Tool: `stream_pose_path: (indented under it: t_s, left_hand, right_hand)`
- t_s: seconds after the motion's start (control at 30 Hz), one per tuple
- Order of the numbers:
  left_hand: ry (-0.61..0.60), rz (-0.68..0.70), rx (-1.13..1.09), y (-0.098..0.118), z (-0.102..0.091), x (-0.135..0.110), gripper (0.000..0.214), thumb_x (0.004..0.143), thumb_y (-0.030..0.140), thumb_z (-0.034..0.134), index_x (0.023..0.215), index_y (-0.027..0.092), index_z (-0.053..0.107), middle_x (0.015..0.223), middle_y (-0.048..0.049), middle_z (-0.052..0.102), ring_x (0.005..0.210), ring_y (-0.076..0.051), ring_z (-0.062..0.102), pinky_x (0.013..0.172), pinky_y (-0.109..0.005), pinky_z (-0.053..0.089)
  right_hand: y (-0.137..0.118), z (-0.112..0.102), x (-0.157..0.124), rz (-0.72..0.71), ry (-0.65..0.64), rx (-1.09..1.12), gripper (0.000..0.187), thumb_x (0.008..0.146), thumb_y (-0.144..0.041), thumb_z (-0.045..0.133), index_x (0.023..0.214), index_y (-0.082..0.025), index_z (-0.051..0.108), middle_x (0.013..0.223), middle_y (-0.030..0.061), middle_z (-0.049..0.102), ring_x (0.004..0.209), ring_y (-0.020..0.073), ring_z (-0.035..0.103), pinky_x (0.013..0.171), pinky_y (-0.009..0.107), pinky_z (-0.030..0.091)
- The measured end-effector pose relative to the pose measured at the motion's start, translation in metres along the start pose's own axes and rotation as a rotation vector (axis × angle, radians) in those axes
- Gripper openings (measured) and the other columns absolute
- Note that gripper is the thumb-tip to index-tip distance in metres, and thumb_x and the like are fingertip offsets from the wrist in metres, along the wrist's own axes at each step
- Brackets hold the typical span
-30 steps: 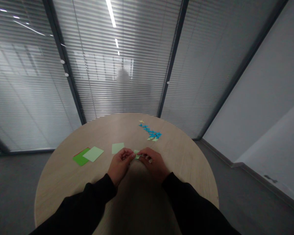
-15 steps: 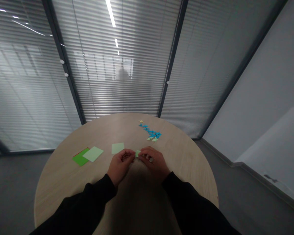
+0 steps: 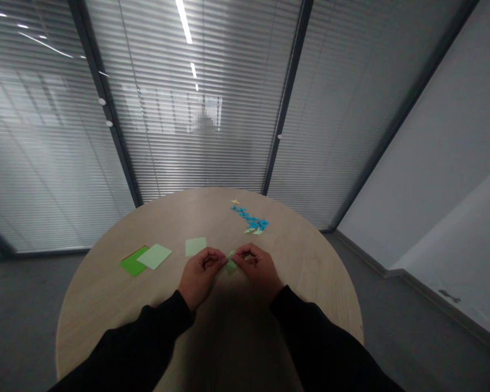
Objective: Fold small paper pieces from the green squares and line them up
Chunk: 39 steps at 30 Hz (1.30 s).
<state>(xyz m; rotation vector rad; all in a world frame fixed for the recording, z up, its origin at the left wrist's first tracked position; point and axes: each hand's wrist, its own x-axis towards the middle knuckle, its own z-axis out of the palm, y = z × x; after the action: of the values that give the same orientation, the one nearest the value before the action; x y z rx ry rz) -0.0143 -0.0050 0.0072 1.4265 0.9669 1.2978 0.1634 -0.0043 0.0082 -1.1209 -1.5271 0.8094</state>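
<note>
The left hand [image 3: 199, 274] and right hand [image 3: 258, 268] pinch a folded pale green paper [image 3: 231, 263] between their fingers [image 3: 219, 259] over the round bench [image 3: 102, 310]. Beyond lie a pale green square [image 3: 196, 246], stacked green sheets [image 3: 147, 258], a line of blue folded pieces [image 3: 251, 219] and a small yellow star [image 3: 236, 201].

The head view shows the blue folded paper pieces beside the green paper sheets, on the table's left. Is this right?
No: the head view shows the blue folded paper pieces on the far right of the table, away from the green paper sheets.
</note>
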Motion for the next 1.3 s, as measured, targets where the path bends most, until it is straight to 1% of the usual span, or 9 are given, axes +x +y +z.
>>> stream_pose_path:
  t_s: [0.1,0.37,0.5,0.63,0.8,0.93,1.03,1.13,1.3]
  left_hand:
    - [-0.005,0.01,0.014,-0.001,0.0,0.0,0.021,0.078,0.036,0.075,0.081,0.018,0.065,0.077,-0.0015,0.07,0.073,-0.017,0.064,0.072,-0.029,0.049]
    - [-0.002,-0.038,-0.002,0.002,0.001,0.0,0.025,0.074,0.039,0.077,0.081,0.018,0.065,0.078,-0.0027,0.07,0.071,-0.018,0.064,0.07,-0.03,0.048]
    - [-0.009,-0.026,0.034,0.0,0.001,0.001,0.027,0.077,0.039,0.073,0.091,0.017,0.067,0.079,-0.0041,0.07,0.072,-0.018,0.064,0.068,-0.029,0.047]
    - [-0.066,-0.012,0.116,-0.006,0.0,0.001,0.033,0.082,0.041,0.069,0.105,0.017,0.069,0.081,-0.0051,0.071,0.07,-0.018,0.064,0.066,-0.029,0.047]
    - [-0.085,-0.029,0.187,-0.003,0.0,0.0,0.032,0.081,0.046,0.068,0.09,0.016,0.073,0.08,-0.0066,0.072,0.067,-0.019,0.061,0.064,-0.03,0.045]
    - [-0.021,-0.035,0.191,0.003,-0.001,0.001,0.029,0.079,0.046,0.068,0.075,0.017,0.069,0.065,-0.0027,0.067,0.058,-0.017,0.055,0.057,-0.028,0.04]
    - [-0.002,-0.031,0.165,0.003,-0.002,0.001,0.029,0.077,0.046,0.069,0.072,0.018,0.065,0.06,0.0,0.062,0.054,-0.015,0.051,0.056,-0.026,0.038]
    - [-0.029,-0.045,0.16,0.003,-0.001,0.0,0.03,0.078,0.048,0.069,0.076,0.018,0.066,0.062,0.0007,0.062,0.053,-0.014,0.05,0.054,-0.026,0.037]
    - [-0.016,-0.03,0.147,0.004,0.0,-0.001,0.03,0.078,0.047,0.072,0.08,0.017,0.072,0.073,-0.0029,0.068,0.063,-0.016,0.056,0.061,-0.027,0.041]
  right_hand:
    - [0.0,0.001,0.0,0.047,0.012,0.054,0.025,0.078,-0.041,0.073,0.083,-0.018,0.064,0.072,-0.0004,0.064,0.051,0.0101,0.051,0.049,0.022,0.04]
    - [0.004,0.002,0.0,-0.009,0.041,0.008,0.023,0.078,-0.04,0.073,0.082,-0.019,0.065,0.074,0.002,0.067,0.058,0.0133,0.056,0.051,0.023,0.042]
    - [0.005,0.003,0.0,-0.002,0.05,0.002,0.024,0.078,-0.041,0.074,0.08,-0.019,0.065,0.073,0.0019,0.067,0.06,0.014,0.057,0.054,0.025,0.044]
    - [0.005,0.003,0.001,-0.021,0.044,-0.009,0.02,0.078,-0.037,0.072,0.079,-0.019,0.064,0.071,0.0016,0.067,0.06,0.0146,0.059,0.056,0.026,0.046]
    - [0.004,0.002,0.0,-0.117,0.0,-0.087,0.013,0.082,-0.032,0.068,0.084,-0.019,0.066,0.077,0.0028,0.069,0.068,0.0156,0.063,0.063,0.027,0.049]
    - [0.003,0.003,-0.002,-0.101,-0.035,-0.115,0.024,0.084,-0.036,0.068,0.1,-0.018,0.068,0.086,0.0053,0.07,0.071,0.0153,0.063,0.061,0.025,0.049]
    - [0.003,0.003,-0.002,-0.076,-0.08,-0.127,0.024,0.085,-0.04,0.067,0.091,-0.017,0.069,0.076,0.0027,0.066,0.063,0.0133,0.059,0.056,0.023,0.046]
    - [0.003,0.003,-0.001,-0.075,-0.086,-0.13,0.024,0.086,-0.04,0.065,0.08,-0.017,0.066,0.07,0.0008,0.064,0.059,0.0121,0.056,0.055,0.023,0.043]
    - [0.004,0.002,-0.001,-0.012,-0.104,-0.071,0.023,0.086,-0.04,0.065,0.084,-0.017,0.066,0.071,-0.0002,0.063,0.057,0.0108,0.053,0.051,0.022,0.04]
